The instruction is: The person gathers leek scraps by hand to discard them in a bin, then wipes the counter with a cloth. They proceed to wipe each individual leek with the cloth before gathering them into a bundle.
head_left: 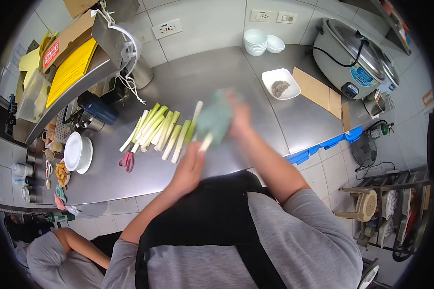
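Observation:
My left hand (190, 168) is closed around the white end of a leek (206, 143). My right hand (239, 118), smeared by motion, grips a pale green cloth (214, 118) that covers part of the leek. To the left, several cut leeks (154, 130) lie side by side on the steel counter (178, 82), white and light green. Another pale leek stalk (198, 111) shows just left of the cloth. Below the row of leeks, pink-handled scissors (127, 162) rest on the counter.
A white square bowl (289, 79) with a greyish lump and a cardboard piece (318, 94) lie to the right. Stacked bowls (255, 41) and a rice cooker (347, 58) stand behind. White dishes (78, 151) are at left. Another person's arm (84, 248) shows lower left.

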### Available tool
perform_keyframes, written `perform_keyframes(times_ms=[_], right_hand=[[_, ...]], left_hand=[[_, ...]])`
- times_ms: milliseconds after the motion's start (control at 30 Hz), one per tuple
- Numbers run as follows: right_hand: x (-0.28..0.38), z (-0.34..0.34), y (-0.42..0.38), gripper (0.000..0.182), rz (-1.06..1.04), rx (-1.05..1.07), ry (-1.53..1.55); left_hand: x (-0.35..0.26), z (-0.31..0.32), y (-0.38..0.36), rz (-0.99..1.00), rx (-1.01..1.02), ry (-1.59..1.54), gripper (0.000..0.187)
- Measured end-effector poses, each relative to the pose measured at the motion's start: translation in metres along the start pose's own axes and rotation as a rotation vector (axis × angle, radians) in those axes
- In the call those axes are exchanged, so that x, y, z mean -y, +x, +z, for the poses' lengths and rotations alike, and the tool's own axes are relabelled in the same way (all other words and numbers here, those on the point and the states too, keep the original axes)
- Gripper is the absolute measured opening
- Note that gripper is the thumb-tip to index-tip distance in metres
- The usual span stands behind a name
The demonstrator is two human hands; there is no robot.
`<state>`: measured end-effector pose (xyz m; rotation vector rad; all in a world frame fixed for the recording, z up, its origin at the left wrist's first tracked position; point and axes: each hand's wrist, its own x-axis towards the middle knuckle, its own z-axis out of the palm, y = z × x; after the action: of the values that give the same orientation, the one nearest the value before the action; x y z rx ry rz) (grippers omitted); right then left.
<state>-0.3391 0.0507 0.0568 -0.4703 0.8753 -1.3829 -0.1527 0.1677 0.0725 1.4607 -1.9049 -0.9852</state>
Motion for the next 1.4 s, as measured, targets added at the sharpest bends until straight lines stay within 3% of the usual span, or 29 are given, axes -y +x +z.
perform_keyframes(times_ms=[67, 100, 133, 200, 267, 333, 367, 500, 533, 567, 600, 700, 733, 800, 833, 900, 1033, 1100, 1167, 1200, 1267, 1300, 1367, 1400], right_hand=[[0.026, -0.035, 0.011, 0.044, 0.115, 0.008, 0.186], [0.035, -0.048, 0.006, 0.048, 0.237, 0.192, 0.28], [0.04, -0.051, -0.001, 0.053, 0.361, 0.377, 0.367], [0.03, -0.026, -0.051, 0.051, 0.489, 0.41, 0.348], [-0.002, 0.004, -0.093, 0.047, 0.285, 0.221, -0.022], [0.008, -0.005, -0.089, 0.044, 0.364, 0.226, -0.123], [0.012, -0.009, -0.086, 0.04, 0.431, 0.217, -0.205], [0.016, -0.018, -0.086, 0.033, 0.399, 0.421, -0.369], [0.014, -0.017, -0.09, 0.032, 0.292, 0.481, -0.595], [0.014, -0.019, -0.092, 0.032, 0.175, 0.545, -0.818], [0.014, -0.026, -0.087, 0.032, 0.196, 0.567, -0.838], [0.02, -0.053, -0.076, 0.035, 0.23, 0.645, -0.96], [0.023, -0.061, -0.077, 0.038, 0.288, 0.571, -0.865], [0.037, -0.079, -0.073, 0.04, 0.343, 0.494, -0.773], [0.045, -0.09, -0.069, 0.042, 0.385, 0.428, -0.767], [0.056, -0.11, -0.066, 0.044, 0.432, 0.364, -0.755], [0.07, -0.133, -0.066, 0.042, 0.412, 0.229, -0.666], [0.076, -0.145, -0.064, 0.039, 0.396, 0.203, -0.672], [0.076, -0.16, -0.054, 0.035, 0.222, 0.204, -0.724], [0.083, -0.153, -0.049, 0.035, 0.233, 0.215, -0.735], [0.1, -0.122, -0.027, 0.034, 0.005, 0.254, -0.752], [0.1, -0.117, -0.01, 0.034, 0.008, 0.268, -0.761], [0.092, -0.119, 0.021, 0.043, -0.226, 0.354, -1.248], [0.079, -0.131, 0.029, 0.043, -0.228, 0.362, -1.255]], left_hand=[[0.004, -0.001, -0.005, -0.153, 0.226, -0.548, 0.03], [0.002, -0.001, 0.0, -0.172, 0.198, -0.596, 0.031], [0.004, 0.002, 0.011, -0.169, 0.186, -0.598, 0.031], [0.018, 0.023, 0.034, 0.141, -0.047, -0.239, 0.045], [0.026, 0.045, 0.044, 0.234, -0.077, -0.256, 0.054], [0.016, 0.044, 0.059, 0.122, -0.16, -0.216, 0.057], [0.015, 0.032, 0.071, -0.081, -0.073, -0.378, 0.053], [-0.001, 0.026, 0.077, -0.212, -0.158, -0.563, 0.032], [-0.007, 0.031, 0.081, -0.228, -0.185, -0.584, 0.032], [-0.016, 0.033, 0.085, -0.237, -0.015, -0.718, 0.032], [-0.02, 0.035, 0.09, -0.237, 0.157, -0.85, 0.032], [-0.001, 0.016, 0.125, -0.381, -0.25, -1.248, 0.038], [0.005, 0.003, 0.132, -0.391, -0.256, -1.251, 0.038], [0.01, -0.02, 0.14, -0.407, -0.268, -0.486, 0.044], [0.022, -0.011, 0.137, -0.412, -0.27, -0.487, 0.044], [0.056, 0.024, 0.128, -0.231, -0.067, 0.62, 0.046], [0.055, 0.051, 0.142, -0.305, -0.099, 0.776, 0.039], [0.043, 0.059, 0.157, -0.286, -0.076, 0.713, 0.037], [0.035, 0.074, 0.182, -0.27, -0.103, 0.591, 0.036], [0.037, 0.085, 0.199, -0.271, -0.141, 0.529, 0.035], [0.026, 0.095, 0.227, -0.269, -0.121, 0.416, 0.044], [0.021, 0.1, 0.229, -0.279, -0.134, 0.409, 0.044], [0.007, 0.107, 0.223, -0.162, -0.236, 0.483, 0.052], [0.005, 0.106, 0.214, -0.165, -0.245, 0.477, 0.052]])
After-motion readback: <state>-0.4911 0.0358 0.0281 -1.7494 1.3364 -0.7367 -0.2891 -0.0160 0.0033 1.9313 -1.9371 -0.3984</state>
